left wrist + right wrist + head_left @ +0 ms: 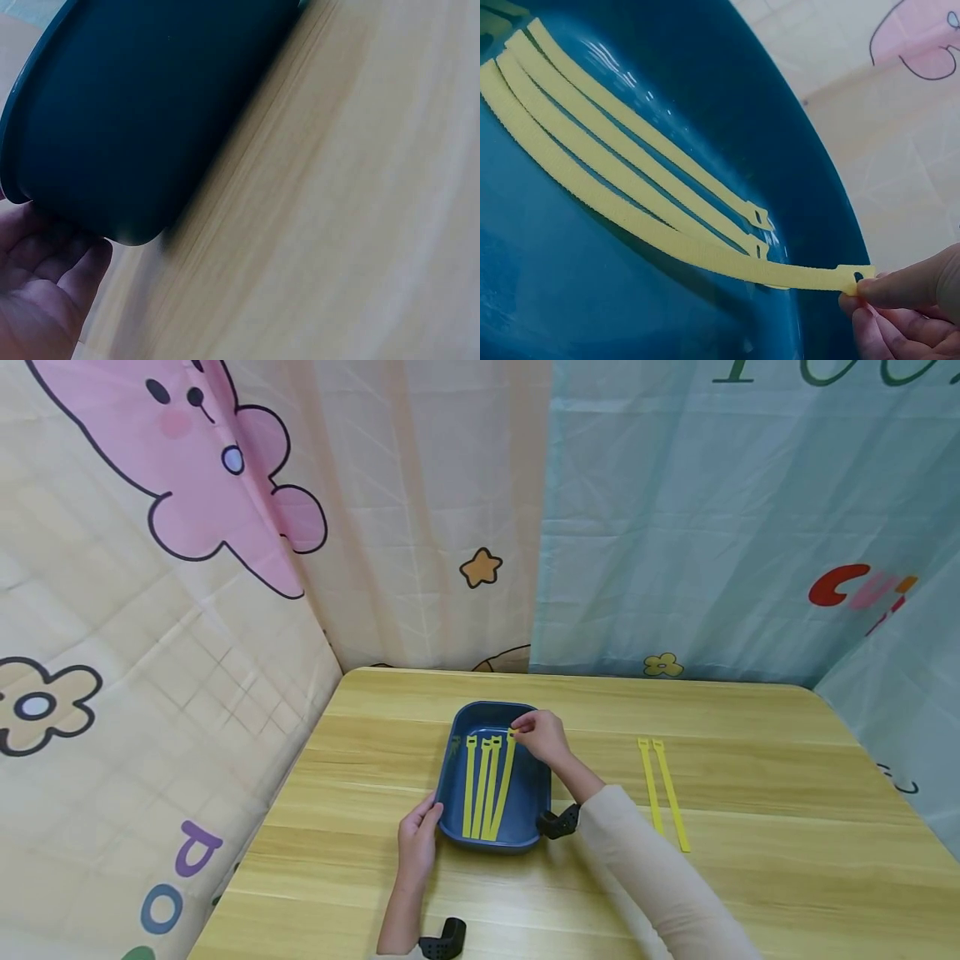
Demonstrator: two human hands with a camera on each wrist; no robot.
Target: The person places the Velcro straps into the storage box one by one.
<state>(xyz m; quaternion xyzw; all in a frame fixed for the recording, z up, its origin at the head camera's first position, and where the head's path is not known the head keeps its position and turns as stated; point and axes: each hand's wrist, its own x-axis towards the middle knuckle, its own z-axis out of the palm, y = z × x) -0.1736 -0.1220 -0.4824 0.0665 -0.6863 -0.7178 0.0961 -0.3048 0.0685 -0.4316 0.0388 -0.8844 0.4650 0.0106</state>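
Observation:
A dark blue tray [525, 806] stands on the table with yellow strap cable ties inside it. Three cable ties [469, 785] lie side by side along its left part. My right hand [543, 737] pinches the slotted head of another yellow cable tie [810, 276] between thumb and fingers, above the tray's far right part. That tie bends down so its other end rests in the tray beside the others. At the tray's near left corner, my left hand [417, 839] holds the wall; in the left wrist view its fingers [86, 266] touch the outside.
Two more yellow cable ties [670, 793] lie on the wooden table [787, 777] to the right, partly beside the right sleeve [652, 868]. Printed curtains [420, 527] hang behind the table and along both sides.

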